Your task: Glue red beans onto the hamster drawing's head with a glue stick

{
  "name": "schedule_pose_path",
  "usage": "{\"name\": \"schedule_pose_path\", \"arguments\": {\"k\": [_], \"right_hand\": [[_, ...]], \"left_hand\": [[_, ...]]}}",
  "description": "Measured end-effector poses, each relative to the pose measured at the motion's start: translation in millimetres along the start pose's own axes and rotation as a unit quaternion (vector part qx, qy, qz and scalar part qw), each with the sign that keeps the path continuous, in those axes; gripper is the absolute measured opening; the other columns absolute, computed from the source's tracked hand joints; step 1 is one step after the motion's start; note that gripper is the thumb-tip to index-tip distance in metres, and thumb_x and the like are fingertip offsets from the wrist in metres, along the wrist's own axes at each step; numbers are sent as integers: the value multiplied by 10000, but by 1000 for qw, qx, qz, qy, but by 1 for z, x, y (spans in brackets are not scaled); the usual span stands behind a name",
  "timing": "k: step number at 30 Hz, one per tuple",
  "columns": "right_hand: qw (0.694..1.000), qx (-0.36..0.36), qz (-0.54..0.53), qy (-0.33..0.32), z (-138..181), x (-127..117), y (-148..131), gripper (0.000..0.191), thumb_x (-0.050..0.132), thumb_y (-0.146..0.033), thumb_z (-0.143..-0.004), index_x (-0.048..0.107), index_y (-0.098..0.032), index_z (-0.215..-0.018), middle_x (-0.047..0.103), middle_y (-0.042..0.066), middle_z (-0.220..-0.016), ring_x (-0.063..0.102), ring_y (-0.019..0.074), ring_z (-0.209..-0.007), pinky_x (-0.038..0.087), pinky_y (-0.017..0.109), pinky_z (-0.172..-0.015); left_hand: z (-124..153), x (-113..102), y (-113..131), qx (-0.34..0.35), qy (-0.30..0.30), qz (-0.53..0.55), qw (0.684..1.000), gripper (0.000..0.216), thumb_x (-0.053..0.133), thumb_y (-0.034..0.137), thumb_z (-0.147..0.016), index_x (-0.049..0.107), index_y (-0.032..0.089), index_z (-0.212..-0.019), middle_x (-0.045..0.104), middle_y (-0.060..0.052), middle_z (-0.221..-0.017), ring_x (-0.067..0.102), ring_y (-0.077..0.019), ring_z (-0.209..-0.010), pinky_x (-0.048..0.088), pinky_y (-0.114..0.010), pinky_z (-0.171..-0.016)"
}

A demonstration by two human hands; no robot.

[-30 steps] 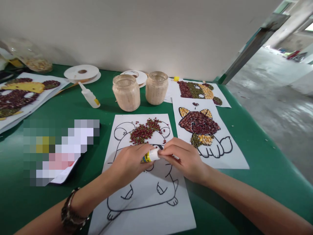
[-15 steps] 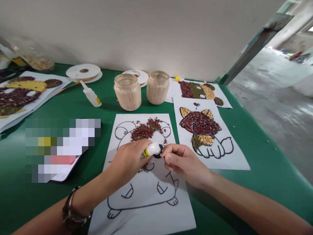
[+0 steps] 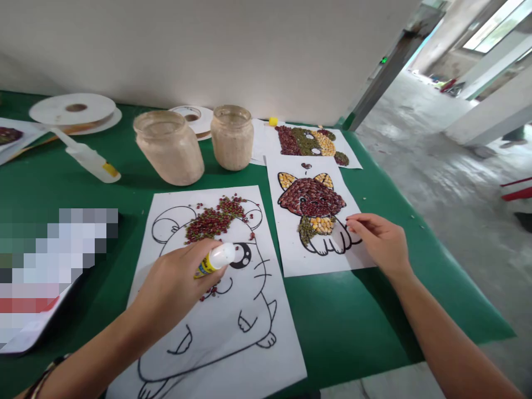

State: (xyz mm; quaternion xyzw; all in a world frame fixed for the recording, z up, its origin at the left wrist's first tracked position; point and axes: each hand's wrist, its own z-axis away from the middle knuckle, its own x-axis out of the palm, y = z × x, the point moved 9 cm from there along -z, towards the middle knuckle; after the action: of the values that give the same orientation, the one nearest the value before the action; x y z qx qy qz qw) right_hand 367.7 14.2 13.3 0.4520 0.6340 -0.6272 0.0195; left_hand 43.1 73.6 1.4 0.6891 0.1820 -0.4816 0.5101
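Observation:
My left hand is wrapped round a yellow-labelled glue stick, its white end towards the eye of a large animal drawing. That hand is over the sheet and hides part of the face. Loose red and green beans cover the top of the drawn head, with a few more near the mouth. My right hand is closed in a pinch above the right side of a fox picture. A tiny dark red bean shows at its fingertips. The fox has red beans, yellow kernels and green beans on it.
Two cloudy glass jars stand behind the drawing. A white glue bottle lies to their left, near a white ribbon spool. Another bean picture lies behind the fox. A blurred-out device is at left.
My right hand has moved right, from beside the drawn eye to over the fox sheet. My left hand still holds the glue stick near the eye. The view has turned right.

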Motion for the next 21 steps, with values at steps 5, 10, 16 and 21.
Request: {"name": "schedule_pose_path", "arguments": {"k": [5,10,16,21], "right_hand": [[989,-110,96,-20,2,10,-14,98,542,-265,-687,595,-191,-651,619,31,-667,551,151,-595,440,291,-587],[983,-132,124,-29,-1,16,-17,104,537,-259,-698,589,-187,-643,596,24,-628,526,139,-554,426,277,-548],[981,-140,129,-41,-2,19,-17,117,543,-265,-703,597,-176,-651,581,29,-632,507,132,-549,413,274,-542],[981,-135,131,-39,-2,18,-17,120,538,-274,-700,613,-183,-675,586,26,-634,504,129,-539,407,270,-526]], "left_hand": [[-1,-1,-3,-17,11,-11,1000,216,428,349,-721,577,209,-792,626,-3,-650,573,-170,-586,401,-254,-498],[-2,-1,-4,-21,14,-11,1000,241,441,367,-704,583,211,-821,634,-9,-670,585,-185,-598,410,-268,-503],[-1,-1,-4,-18,9,-7,1000,227,449,363,-705,582,210,-807,638,-5,-678,584,-180,-602,407,-263,-503],[-1,-2,-5,-18,11,-4,1000,221,445,359,-704,585,215,-797,640,-1,-668,580,-175,-591,399,-259,-495]]}}
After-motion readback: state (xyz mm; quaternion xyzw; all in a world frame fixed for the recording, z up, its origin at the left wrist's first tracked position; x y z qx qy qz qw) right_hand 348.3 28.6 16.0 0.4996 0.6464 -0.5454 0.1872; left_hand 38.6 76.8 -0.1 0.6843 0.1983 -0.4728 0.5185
